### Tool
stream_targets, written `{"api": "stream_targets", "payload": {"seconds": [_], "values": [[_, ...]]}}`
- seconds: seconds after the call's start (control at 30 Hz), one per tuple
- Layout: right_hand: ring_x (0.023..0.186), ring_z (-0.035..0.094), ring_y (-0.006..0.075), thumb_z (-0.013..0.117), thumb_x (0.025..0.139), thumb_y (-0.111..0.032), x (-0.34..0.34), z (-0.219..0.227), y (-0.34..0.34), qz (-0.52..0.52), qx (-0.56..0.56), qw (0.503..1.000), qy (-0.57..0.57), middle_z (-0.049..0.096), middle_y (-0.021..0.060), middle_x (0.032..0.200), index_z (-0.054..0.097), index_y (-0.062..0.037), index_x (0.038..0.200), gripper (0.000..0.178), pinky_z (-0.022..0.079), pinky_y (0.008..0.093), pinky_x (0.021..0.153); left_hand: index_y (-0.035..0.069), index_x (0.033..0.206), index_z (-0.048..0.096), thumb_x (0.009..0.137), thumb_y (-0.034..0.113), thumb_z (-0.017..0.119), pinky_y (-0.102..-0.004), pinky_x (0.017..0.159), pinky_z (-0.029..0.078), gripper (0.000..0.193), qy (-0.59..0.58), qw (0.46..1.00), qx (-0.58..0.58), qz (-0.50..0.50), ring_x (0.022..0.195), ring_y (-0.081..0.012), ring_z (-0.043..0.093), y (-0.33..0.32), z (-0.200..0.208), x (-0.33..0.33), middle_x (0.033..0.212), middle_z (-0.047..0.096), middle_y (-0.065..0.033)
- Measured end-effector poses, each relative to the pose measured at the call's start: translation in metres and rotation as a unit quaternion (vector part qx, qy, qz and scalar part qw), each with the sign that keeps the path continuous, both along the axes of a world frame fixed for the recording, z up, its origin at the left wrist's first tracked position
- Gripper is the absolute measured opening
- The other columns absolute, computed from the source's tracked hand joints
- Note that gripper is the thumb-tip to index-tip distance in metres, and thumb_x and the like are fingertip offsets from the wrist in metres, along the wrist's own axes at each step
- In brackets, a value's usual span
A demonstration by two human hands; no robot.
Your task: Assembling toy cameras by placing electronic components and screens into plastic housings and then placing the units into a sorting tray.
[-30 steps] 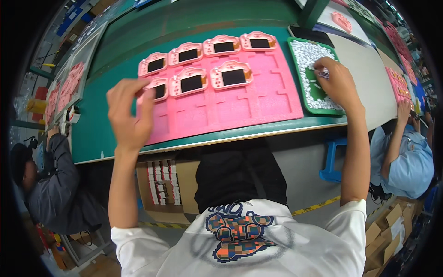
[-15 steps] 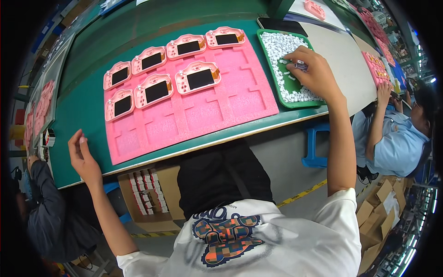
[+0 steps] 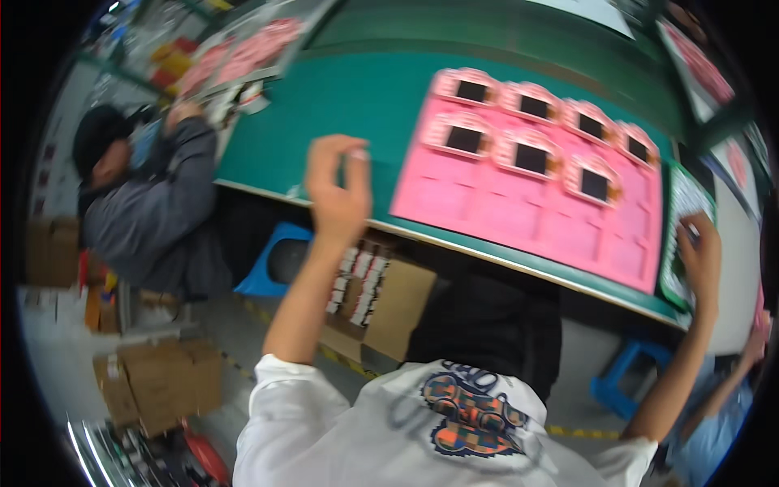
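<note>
My right hand [image 3: 703,258] is over the green tray [image 3: 670,286] of small white pieces [image 3: 690,195], fingers bent together at the pieces. Something small seems to sit at its fingertips, but blur hides what. Raised above the table's front edge, my left hand [image 3: 337,191] has thumb and fingers apart and holds nothing. Between the hands lies a pink foam tray [image 3: 505,217] with shallow recesses. Several pink game-console-like shells [image 3: 527,156] with dark screens fill its far rows; the near recesses hold none.
A person in a grey jacket [image 3: 154,219] works at the left, near a blue stool [image 3: 280,260]. Below the green table [image 3: 365,89] stands a carton [image 3: 403,300] with red and white packs. Another blue stool [image 3: 629,375] and a person's blue sleeve [image 3: 718,406] are at the right.
The whole view has swung left, so the table and trays appear farther right. My right hand stays at the green tray; my left hand stays raised, fingers apart.
</note>
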State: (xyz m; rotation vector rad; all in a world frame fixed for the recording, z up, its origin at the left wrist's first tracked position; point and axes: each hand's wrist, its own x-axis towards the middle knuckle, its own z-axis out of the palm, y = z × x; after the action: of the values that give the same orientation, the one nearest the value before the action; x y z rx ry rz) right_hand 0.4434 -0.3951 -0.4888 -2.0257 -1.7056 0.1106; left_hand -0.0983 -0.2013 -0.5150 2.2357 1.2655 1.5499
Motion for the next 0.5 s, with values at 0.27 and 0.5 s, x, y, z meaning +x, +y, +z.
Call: {"api": "stream_targets", "payload": {"seconds": [0.27,0.5], "values": [[0.075,0.055,0.0200,0.064,0.093,-0.004,-0.011,-0.003,0.000,-0.065,-0.028,0.997,0.017,0.063,0.0092,0.089,0.063,-0.0006,0.098,0.007,0.047,0.0319,0.072,0.011,0.096,0.065,0.090,0.018,0.071,-0.0337,0.082,0.044,0.011,0.194,0.888,-0.074,-0.411,0.090,-0.0232,0.058,-0.183,-0.049,-0.006,0.105,0.061,-0.0056],[0.069,0.051,0.0125,0.070,0.098,-0.022,-0.014,0.004,0.009,-0.051,-0.054,0.997,0.020,0.068,0.0055,0.094,0.070,-0.0020,0.108,0.022,0.042,0.0254,0.061,0.012,0.107,0.066,0.087,0.029,0.080,-0.0355,0.087,0.045,0.030,0.276,0.782,-0.282,-0.483,0.097,-0.0225,0.057,-0.213,-0.050,-0.034,0.118,0.057,-0.0044]]}}
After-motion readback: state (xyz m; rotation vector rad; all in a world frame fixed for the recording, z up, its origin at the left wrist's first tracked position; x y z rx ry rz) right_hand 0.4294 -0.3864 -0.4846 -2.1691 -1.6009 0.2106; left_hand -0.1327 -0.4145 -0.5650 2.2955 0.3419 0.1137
